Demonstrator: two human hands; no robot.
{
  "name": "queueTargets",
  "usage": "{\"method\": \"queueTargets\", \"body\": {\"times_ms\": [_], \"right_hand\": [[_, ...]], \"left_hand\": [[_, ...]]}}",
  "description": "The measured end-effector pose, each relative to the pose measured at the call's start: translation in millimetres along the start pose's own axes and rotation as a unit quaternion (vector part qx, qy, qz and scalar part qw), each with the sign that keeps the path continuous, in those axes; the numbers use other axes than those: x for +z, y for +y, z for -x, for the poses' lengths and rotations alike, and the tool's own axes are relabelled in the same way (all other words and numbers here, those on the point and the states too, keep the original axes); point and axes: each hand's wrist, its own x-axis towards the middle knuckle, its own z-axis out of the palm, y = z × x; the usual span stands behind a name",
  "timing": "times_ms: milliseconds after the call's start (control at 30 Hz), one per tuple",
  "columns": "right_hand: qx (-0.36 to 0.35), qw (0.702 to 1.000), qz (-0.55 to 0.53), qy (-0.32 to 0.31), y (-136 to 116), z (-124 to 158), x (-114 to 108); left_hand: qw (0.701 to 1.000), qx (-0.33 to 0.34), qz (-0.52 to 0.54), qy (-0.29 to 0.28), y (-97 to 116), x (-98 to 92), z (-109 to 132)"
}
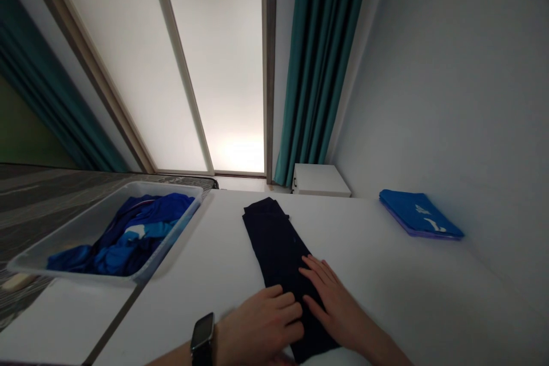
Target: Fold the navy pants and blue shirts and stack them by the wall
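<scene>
The right hand [330, 297] lies flat, fingers spread, on the folded dark garment [278, 257]. The left hand [261, 326] curls loosely on its near end, seemingly pinching nothing.

Head view, downward over table [386, 274]

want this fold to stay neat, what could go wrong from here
1. Both the left hand and right hand press only the near end of the long dark garment, so its free far end may skew or drag.
2. The far end's layers look uneven; folding over them could leave a lump.
</scene>
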Motion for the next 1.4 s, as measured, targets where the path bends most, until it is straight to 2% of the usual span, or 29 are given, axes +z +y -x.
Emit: {"method": "queueTargets", "body": {"times_ms": [233,367,467,600,833,933,1067,1167,1300,1333,1400], "right_hand": [[-0.016,0.997,-0.053,-0.054,-6,17,-31],[-0.051,0.992,-0.058,-0.102,-8,32,-42],[-0.051,0.993,-0.042,-0.093,-9,37,-38],[-0.037,0.996,-0.051,-0.065,-5,37,-28],[-0.061,0.99,-0.12,-0.029,23,25,-31],[-0.079,0.987,-0.137,-0.012,32,17,-31],[-0.078,0.984,-0.161,-0.011,24,3,-30],[-0.031,0.978,-0.207,-0.005,11,-7,-26],[0.088,0.965,-0.245,0.044,2,-25,-12],[0.104,0.96,-0.252,0.058,0,-31,-7],[0.118,0.952,-0.267,0.089,-2,-41,3]], "left_hand": [[0.998,0.013,-0.056,0.024,3,0.1,-3],[0.999,-0.036,-0.014,0.03,3,5.3,-4],[0.993,-0.098,0.057,0.039,2,8.9,-3],[0.972,-0.163,0.152,0.076,2,14.2,-1],[0.941,-0.195,0.261,0.087,-2,8.4,3],[0.904,-0.244,0.34,0.083,-7,2.2,7],[0.825,-0.318,0.461,0.071,-16,-2.1,17],[0.778,-0.361,0.501,0.115,-21,-3.4,25],[0.695,-0.449,0.524,0.203,-25,-5.6,33],[0.681,-0.46,0.527,0.217,-26,-5.6,34],[0.672,-0.467,0.526,0.23,-26,-3.7,35]]}}
